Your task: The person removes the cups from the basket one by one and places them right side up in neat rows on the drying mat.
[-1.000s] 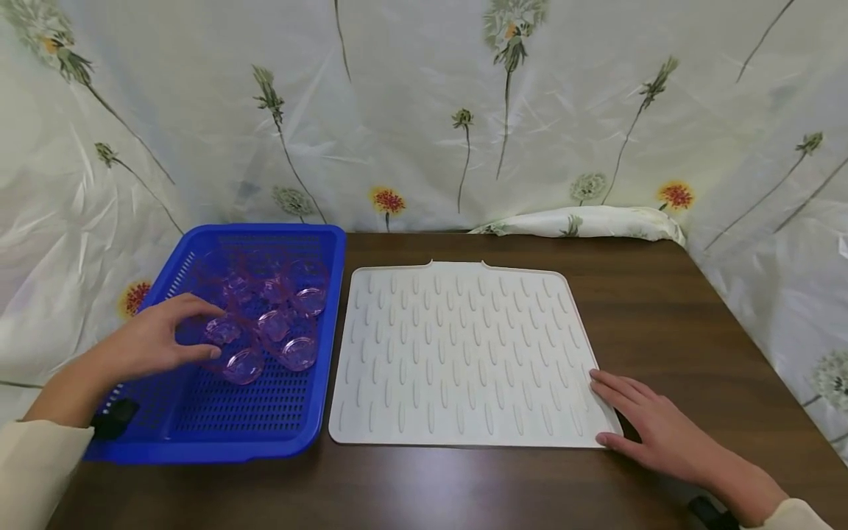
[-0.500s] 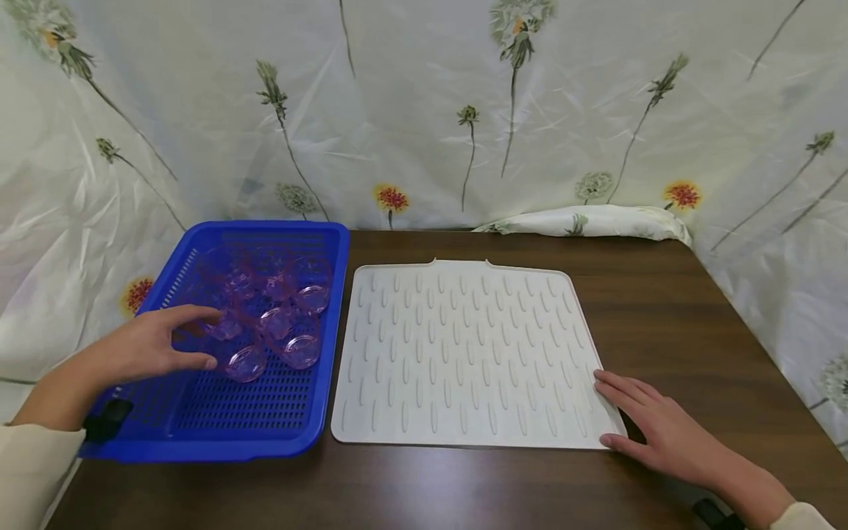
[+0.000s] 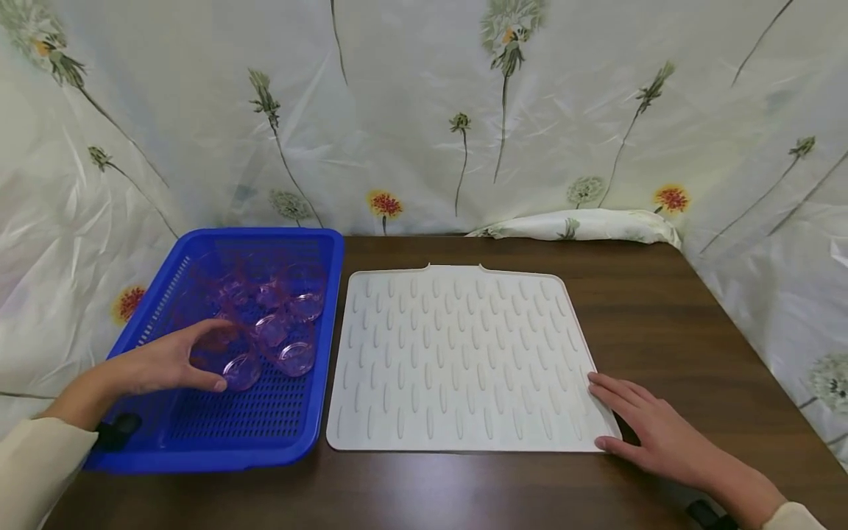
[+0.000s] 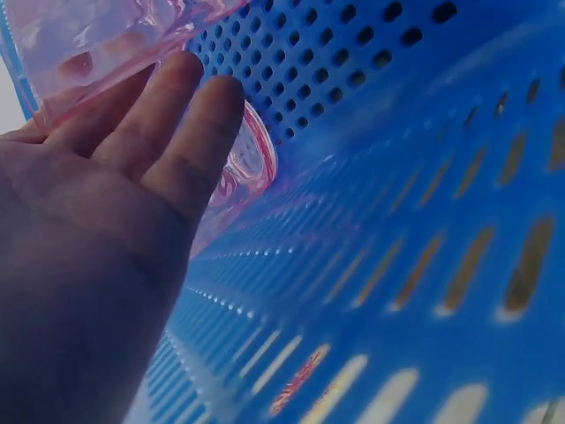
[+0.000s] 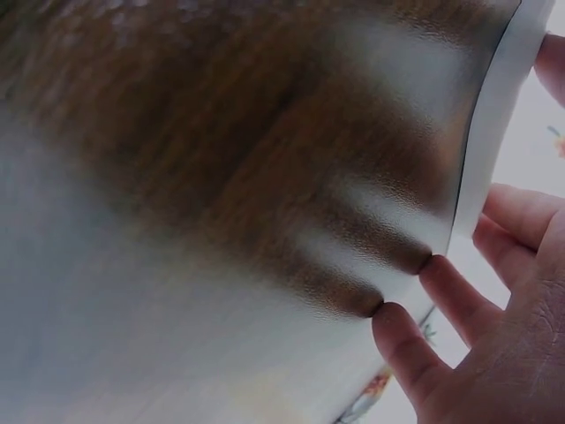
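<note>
In the head view, several clear pink cups point(image 3: 297, 358) sit bunched in a blue plastic basket point(image 3: 199, 460) on the left. My left hand point(image 3: 165, 361) reaches into it, fingers and thumb spread to either side of the nearest left cup point(image 3: 242, 372). Seen from the left wrist, the fingers point(image 4: 146, 115) are fairly straight and lie right against clear pink plastic point(image 4: 106, 53); the thumb is hidden there. A white ribbed mat point(image 3: 457, 361) lies right of the basket. My right hand point(image 3: 652, 427) rests along its right edge with fingers extended, thumb at the near corner.
The dark wooden table point(image 3: 424, 486) carries both basket and mat, with the basket's raised rim close to the mat's left side. Behind hangs a floral curtain point(image 3: 411, 110), with a rolled fold point(image 3: 583, 224) along the table's back edge.
My left hand first draws back slightly, then moves in towards the nearest left cup, its fingers now covering part of that group. The right hand stays at the mat's edge.
</note>
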Available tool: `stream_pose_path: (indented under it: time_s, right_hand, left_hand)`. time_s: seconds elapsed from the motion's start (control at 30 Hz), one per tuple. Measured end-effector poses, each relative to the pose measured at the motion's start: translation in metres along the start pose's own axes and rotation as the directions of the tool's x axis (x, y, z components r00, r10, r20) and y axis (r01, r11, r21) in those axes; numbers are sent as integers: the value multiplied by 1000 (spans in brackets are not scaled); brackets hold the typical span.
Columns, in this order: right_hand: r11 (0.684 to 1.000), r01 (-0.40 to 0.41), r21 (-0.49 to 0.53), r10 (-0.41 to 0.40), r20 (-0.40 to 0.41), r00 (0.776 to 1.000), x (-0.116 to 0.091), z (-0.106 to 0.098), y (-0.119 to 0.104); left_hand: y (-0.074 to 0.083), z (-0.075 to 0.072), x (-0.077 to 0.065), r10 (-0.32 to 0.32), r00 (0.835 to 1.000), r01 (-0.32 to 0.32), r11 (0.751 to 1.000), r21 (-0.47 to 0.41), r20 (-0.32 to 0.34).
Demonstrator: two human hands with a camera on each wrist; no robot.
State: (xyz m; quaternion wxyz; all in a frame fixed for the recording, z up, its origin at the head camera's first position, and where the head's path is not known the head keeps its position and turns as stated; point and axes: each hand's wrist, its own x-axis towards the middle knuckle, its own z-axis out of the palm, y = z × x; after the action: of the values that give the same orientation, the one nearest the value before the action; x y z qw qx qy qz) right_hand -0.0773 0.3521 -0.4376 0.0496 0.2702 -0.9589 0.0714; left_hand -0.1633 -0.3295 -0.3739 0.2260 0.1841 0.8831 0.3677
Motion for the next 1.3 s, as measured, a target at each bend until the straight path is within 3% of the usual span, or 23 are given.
stream_pose_path:
  time_s: [0.47, 0.9, 1.3]
  right_hand:
    - [1000, -8, 12, 8, 8, 1000, 1, 3, 1]
    - [999, -34, 27, 34, 23, 999, 0, 3, 0]
    - [999, -30, 14, 30, -1, 1000, -2, 6, 1]
  left_hand:
    - [-16, 0, 1, 37, 995, -19, 980, -197, 88]
    - [-16, -1, 6, -12, 992, 36, 981, -191, 126]
    - [-13, 0, 6, 10, 994, 7, 988, -154, 110]
